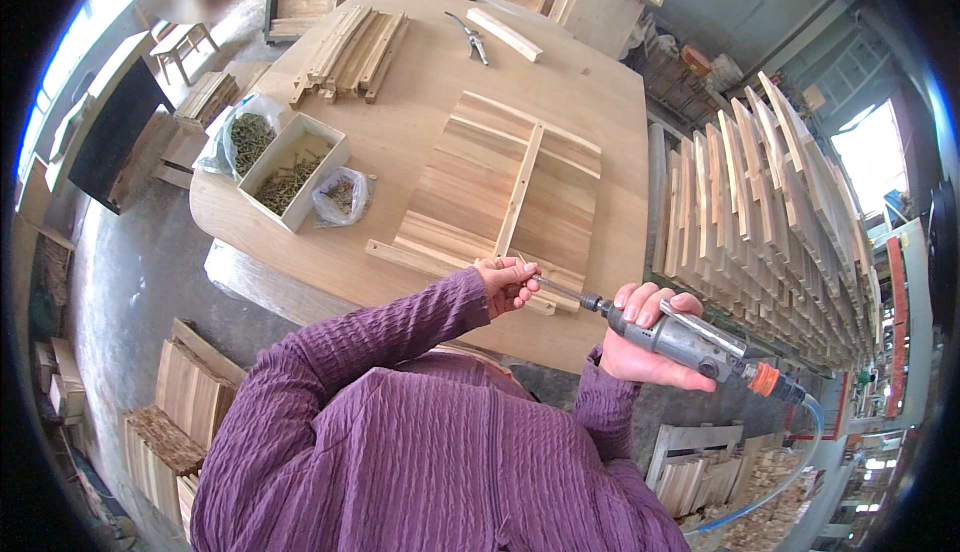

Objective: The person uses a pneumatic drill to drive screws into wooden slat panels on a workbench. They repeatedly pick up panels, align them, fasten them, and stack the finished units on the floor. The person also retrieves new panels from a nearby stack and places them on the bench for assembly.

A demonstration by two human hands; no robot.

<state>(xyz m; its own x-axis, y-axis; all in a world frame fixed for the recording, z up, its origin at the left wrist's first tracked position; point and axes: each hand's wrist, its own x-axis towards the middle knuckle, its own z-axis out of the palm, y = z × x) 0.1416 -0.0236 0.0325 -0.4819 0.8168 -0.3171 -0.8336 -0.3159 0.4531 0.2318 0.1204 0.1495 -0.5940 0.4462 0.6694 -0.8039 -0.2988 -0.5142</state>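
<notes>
My right hand (650,337) is wrapped round a grey metal air screwdriver (690,346) with an orange ring and a clear blue hose. Its long bit (562,290) points left, to the pinched fingers of my left hand (507,284). These fingers are closed at the bit's end, with a thin screw (521,259) just showing past them. Both hands are over the near edge of a square wooden panel (480,167). One batten (520,190) lies across its middle, and another strip (415,260) runs along its near edge.
The panel lies on a large wooden table (400,142). At left are a white box of screws (315,192) and two plastic bags (212,157). Battens (350,57), an air blow gun (470,40) and a pale block (505,34) lie farther back. Stacked boards (760,202) stand at right.
</notes>
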